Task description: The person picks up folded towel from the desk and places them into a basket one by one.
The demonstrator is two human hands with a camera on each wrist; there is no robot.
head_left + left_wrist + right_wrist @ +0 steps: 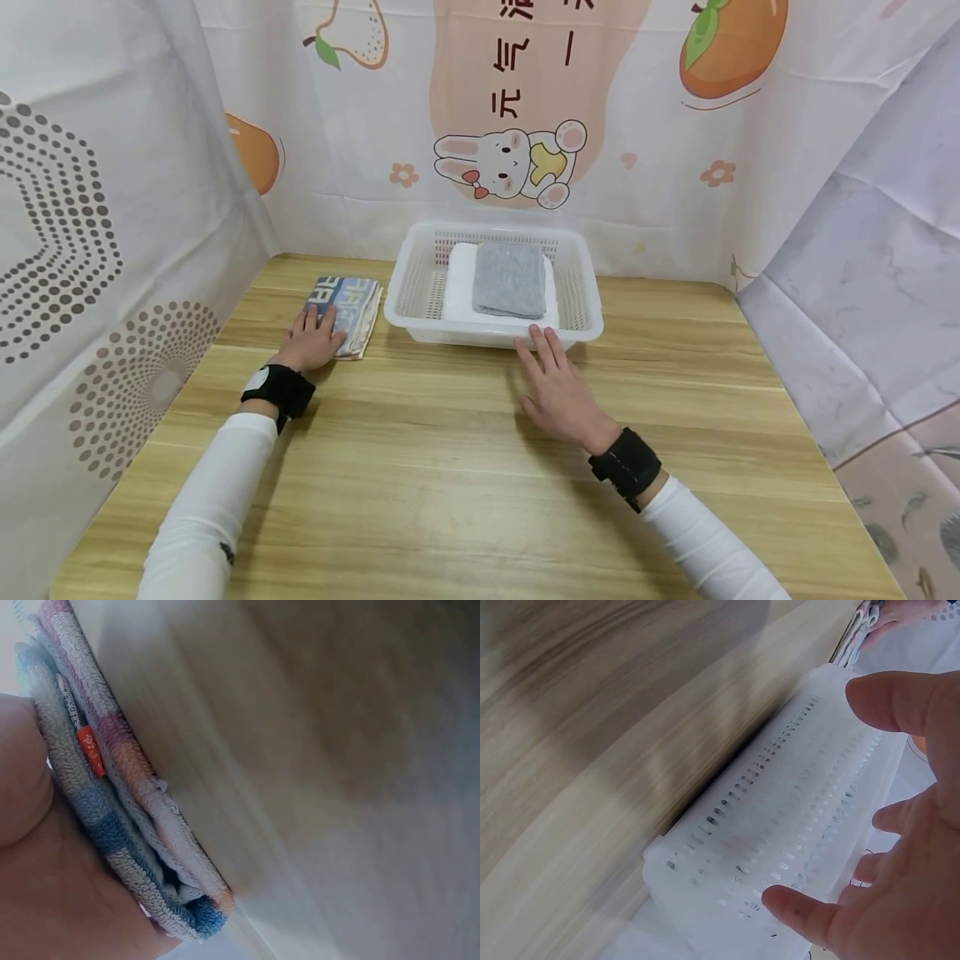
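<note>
A folded patterned towel [356, 307] in blue, white and beige lies on the table at the left. My left hand [307, 342] rests on its near left part with the fingers extended. The left wrist view shows the towel's folded layers [124, 847] edge-on beside the palm, with a small red label [91, 751] between them. At the back middle stands a white plastic basket [401, 287], holding a folded white towel [459, 287] with a folded grey towel [510, 279] on top. My right hand [561, 393] has its fingers spread at the basket's front rim; whether they touch it I cannot tell.
The wooden table [420, 467] reaches back to a printed curtain [345, 150] close behind the basket. More cloth hangs along the left and right sides. Black bands [628, 463] circle both wrists, below white sleeves.
</note>
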